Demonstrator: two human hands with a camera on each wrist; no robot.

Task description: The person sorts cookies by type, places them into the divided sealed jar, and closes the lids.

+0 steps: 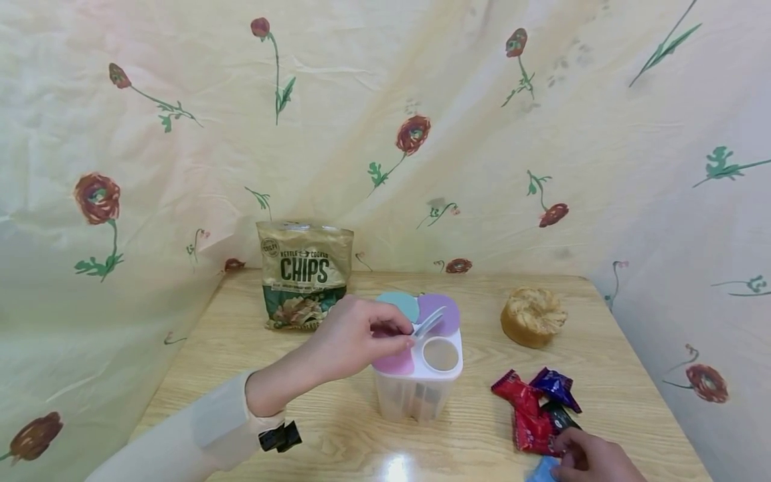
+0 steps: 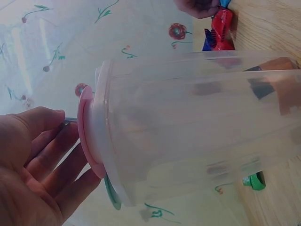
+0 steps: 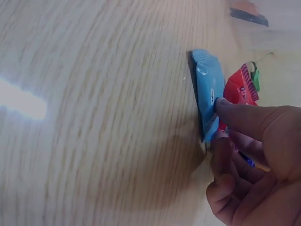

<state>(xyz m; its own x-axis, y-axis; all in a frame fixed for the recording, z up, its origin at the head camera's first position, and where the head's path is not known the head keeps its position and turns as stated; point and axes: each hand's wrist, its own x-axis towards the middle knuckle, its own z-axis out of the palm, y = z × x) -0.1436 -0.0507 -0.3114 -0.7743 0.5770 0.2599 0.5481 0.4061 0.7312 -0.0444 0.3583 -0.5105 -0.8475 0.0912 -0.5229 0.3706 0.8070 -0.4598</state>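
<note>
Blue packet (image 3: 208, 92) pinched by right hand (image 1: 593, 458); left hand (image 1: 352, 335) gripping container (image 1: 417, 385) flap; tipping risked if tugged

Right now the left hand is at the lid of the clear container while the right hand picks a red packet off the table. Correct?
Not quite. The right hand pinches a blue packet, not a red one, as the right wrist view shows. The left hand is indeed at the container lid.

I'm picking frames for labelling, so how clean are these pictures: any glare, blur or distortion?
Head view: sharp, with a bright glare patch on the table in front of the clear container. Left wrist view: the container fills the frame, hazy. Right wrist view: wood grain smeared, glare at left, blue packet fairly crisp.
</note>
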